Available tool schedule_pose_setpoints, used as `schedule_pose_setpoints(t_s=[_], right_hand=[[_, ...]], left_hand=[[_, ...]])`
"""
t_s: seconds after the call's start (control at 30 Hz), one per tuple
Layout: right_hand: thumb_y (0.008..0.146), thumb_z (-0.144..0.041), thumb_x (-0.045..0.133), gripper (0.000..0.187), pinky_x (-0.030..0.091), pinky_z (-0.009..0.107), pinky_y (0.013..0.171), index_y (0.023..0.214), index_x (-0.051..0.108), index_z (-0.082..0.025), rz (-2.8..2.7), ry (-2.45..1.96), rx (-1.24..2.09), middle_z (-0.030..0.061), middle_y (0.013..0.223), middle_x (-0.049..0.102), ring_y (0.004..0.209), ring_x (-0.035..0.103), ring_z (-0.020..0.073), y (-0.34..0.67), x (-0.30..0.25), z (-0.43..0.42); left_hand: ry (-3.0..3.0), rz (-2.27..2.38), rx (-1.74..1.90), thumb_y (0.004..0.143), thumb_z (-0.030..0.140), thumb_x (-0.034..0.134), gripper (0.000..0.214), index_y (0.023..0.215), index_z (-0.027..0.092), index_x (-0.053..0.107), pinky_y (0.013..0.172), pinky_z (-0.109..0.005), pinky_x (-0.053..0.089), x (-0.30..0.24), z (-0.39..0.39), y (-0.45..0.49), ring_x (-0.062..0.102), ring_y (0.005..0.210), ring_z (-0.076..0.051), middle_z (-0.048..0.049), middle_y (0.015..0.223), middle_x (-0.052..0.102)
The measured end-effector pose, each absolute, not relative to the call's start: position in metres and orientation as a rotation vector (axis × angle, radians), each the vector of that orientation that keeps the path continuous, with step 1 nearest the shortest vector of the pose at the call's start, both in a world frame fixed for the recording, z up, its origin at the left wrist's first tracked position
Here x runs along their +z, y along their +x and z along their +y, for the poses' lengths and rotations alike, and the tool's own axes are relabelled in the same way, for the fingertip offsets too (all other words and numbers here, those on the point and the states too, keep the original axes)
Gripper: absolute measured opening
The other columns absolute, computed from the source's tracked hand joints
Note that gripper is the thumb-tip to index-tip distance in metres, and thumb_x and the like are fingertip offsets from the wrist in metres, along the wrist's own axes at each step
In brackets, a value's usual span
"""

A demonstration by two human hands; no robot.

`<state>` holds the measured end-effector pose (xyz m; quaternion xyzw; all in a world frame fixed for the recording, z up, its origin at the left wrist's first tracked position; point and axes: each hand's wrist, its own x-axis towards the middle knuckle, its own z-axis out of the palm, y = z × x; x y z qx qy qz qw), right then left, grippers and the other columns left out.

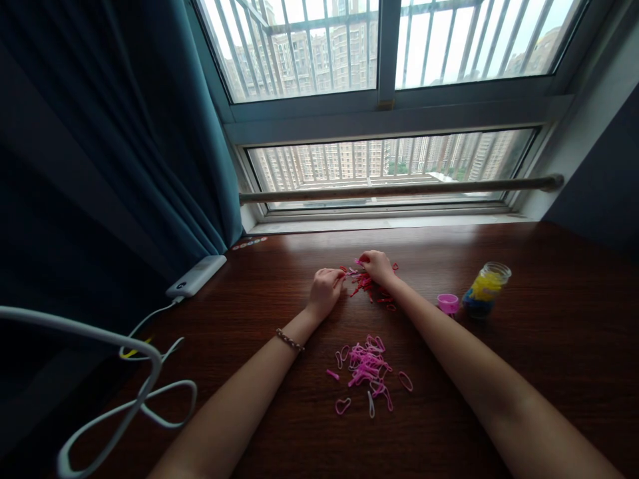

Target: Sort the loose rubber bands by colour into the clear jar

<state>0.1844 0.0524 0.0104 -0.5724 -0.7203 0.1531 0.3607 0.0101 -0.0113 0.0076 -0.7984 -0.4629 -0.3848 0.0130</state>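
Note:
My left hand is closed, its fingertips pinched at the left edge of a pile of small red rubber bands. What sits in that pinch is too small to tell, though a bit of red shows beside it. My right hand reaches over the far side of the same pile, fingers closed on a small pink rubber band. Part of the red pile is hidden under this hand. Nearer to me, between my forearms, lies a loose heap of pink rubber bands, with several single ones scattered around it.
To the right stand a small pink cup-shaped lid and a clear jar with yellow and blue contents. A white power bank with a cable lies at left by the blue curtain. The wooden table meets the window sill.

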Motion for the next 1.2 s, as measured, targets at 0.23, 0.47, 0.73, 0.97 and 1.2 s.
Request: schedule_pose_setpoints(t_s=[0.23, 0.47, 0.73, 0.97, 1.2], right_hand=[[0.078, -0.034, 0.055, 0.023, 0.050, 0.025, 0.061, 0.086, 0.064, -0.014, -1.620, -1.260, 0.708, 0.0057, 0.075, 0.069, 0.069, 0.064, 0.0169, 0.200, 0.025, -0.015], [0.063, -0.039, 0.071, 0.030, 0.049, 0.025, 0.060, 0.080, 0.065, -0.015, -1.224, -0.973, 1.347, 0.0039, 0.070, 0.067, 0.066, 0.064, 0.0167, 0.217, 0.016, -0.065], [0.060, -0.032, 0.075, 0.028, 0.049, 0.024, 0.060, 0.080, 0.065, -0.013, -1.253, -0.867, 1.547, 0.0035, 0.070, 0.066, 0.065, 0.063, 0.0151, 0.217, 0.019, -0.070], [0.063, -0.036, 0.071, 0.028, 0.044, 0.021, 0.046, 0.078, 0.068, -0.013, -1.724, -0.858, 1.679, 0.0014, 0.058, 0.064, 0.050, 0.058, 0.0127, 0.217, 0.030, -0.080], [0.078, -0.040, 0.056, 0.027, 0.040, 0.021, 0.043, 0.073, 0.064, -0.015, -1.545, -1.075, 0.969, 0.0011, 0.055, 0.061, 0.045, 0.054, 0.0124, 0.223, 0.017, -0.068]], left_hand=[[-2.513, -1.415, -1.173, 0.082, 0.017, 0.049, 0.013, 0.084, 0.018, 0.062, 0.087, -0.037, 0.040, 0.006, -0.011, 0.010, 0.059, 0.081, -0.018, -0.0034, 0.084, 0.067], [-2.554, -1.378, -1.164, 0.080, 0.018, 0.051, 0.010, 0.080, 0.017, 0.061, 0.081, -0.035, 0.043, 0.006, -0.013, 0.011, 0.057, 0.080, -0.018, -0.0042, 0.081, 0.065], [-2.628, -1.426, -1.344, 0.080, 0.024, 0.052, 0.013, 0.079, 0.018, 0.064, 0.076, -0.029, 0.047, 0.019, -0.021, 0.012, 0.058, 0.080, -0.016, -0.0044, 0.081, 0.064], [-2.648, -1.632, -1.482, 0.076, 0.029, 0.058, 0.016, 0.080, 0.016, 0.067, 0.062, -0.026, 0.046, 0.022, -0.021, 0.013, 0.058, 0.064, -0.013, -0.0046, 0.077, 0.067], [-3.401, -1.269, -1.064, 0.074, 0.032, 0.060, 0.021, 0.074, 0.013, 0.068, 0.050, -0.020, 0.034, 0.046, -0.044, 0.023, 0.048, 0.054, -0.009, -0.0016, 0.063, 0.063]])
